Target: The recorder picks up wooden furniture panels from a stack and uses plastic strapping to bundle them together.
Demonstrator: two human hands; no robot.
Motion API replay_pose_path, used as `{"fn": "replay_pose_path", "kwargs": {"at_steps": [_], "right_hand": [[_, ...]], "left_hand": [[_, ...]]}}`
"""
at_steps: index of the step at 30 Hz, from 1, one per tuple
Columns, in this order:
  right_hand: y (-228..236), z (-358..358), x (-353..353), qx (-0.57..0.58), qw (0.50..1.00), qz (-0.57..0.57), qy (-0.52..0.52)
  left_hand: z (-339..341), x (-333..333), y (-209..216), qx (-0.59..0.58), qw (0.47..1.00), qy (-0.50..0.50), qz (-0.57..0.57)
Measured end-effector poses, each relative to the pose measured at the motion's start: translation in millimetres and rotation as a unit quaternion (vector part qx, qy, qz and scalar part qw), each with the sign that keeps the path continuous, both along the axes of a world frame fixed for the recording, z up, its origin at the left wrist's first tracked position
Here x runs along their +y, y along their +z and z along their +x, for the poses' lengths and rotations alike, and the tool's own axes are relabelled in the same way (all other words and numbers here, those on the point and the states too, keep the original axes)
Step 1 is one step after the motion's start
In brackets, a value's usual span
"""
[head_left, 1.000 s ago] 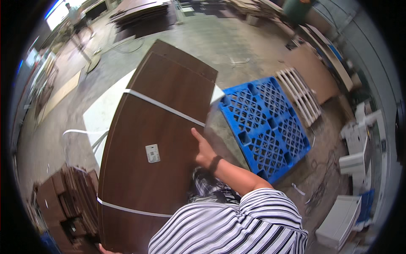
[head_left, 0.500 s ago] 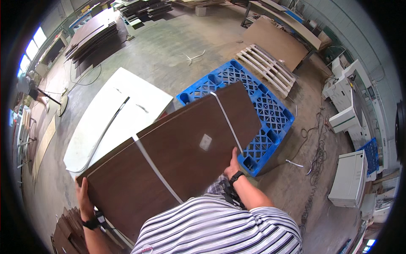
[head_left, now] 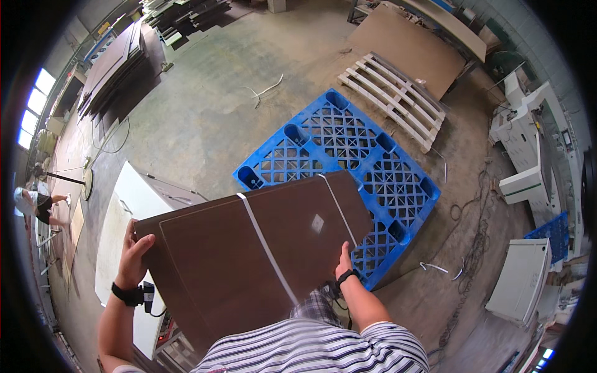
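A bundle of dark brown flat panels (head_left: pixel 205 267) lies across the front of my body, bound by two white straps (head_left: pixel 267 252) and bearing a small pale label (head_left: pixel 317 224). My left hand (head_left: pixel 132 256) grips its left end, the thumb on the top face and the other fingers at the edge, partly hidden. My right hand (head_left: pixel 344 261) holds the near edge beside the right-hand strap, its fingers partly out of sight. The bundle's right end overlaps a blue plastic pallet (head_left: pixel 367 173); whether it rests there or hangs just above, I cannot tell.
A white curved surface (head_left: pixel 109 248) stands at my left, beneath the bundle's left end. Beyond the blue pallet lies a slatted wooden pallet (head_left: pixel 392 102). Pale machines (head_left: pixel 522 177) and loose cables (head_left: pixel 476 242) line the right. Panels (head_left: pixel 112 65) are stacked far left; another person (head_left: pixel 42 205) is there too.
The bundle has shifted away from the white surface and further over the blue pallet, turning slightly. Both hands move with it, the left one rising in the view, its grip kept.
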State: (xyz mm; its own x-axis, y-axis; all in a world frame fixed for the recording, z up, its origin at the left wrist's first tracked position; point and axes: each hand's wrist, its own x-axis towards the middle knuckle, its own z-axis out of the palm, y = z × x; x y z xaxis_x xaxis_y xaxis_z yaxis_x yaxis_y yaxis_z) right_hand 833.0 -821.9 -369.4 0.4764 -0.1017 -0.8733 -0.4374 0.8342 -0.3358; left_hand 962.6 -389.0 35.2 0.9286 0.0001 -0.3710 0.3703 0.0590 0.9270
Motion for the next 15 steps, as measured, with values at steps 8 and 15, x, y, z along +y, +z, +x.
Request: {"fn": "replay_pose_path", "kwargs": {"at_steps": [8, 15], "right_hand": [[-19.8, 160.4, -29.1, -0.086, 0.996, -0.026, 0.003], [-32.1, 257.8, -37.0, -0.134, 0.989, -0.041, -0.041]], "left_hand": [[62.1, -71.5, -81.4, -0.076, 0.993, 0.09, 0.008], [117.1, -96.1, -186.0, -0.089, 0.982, 0.161, -0.032]]}}
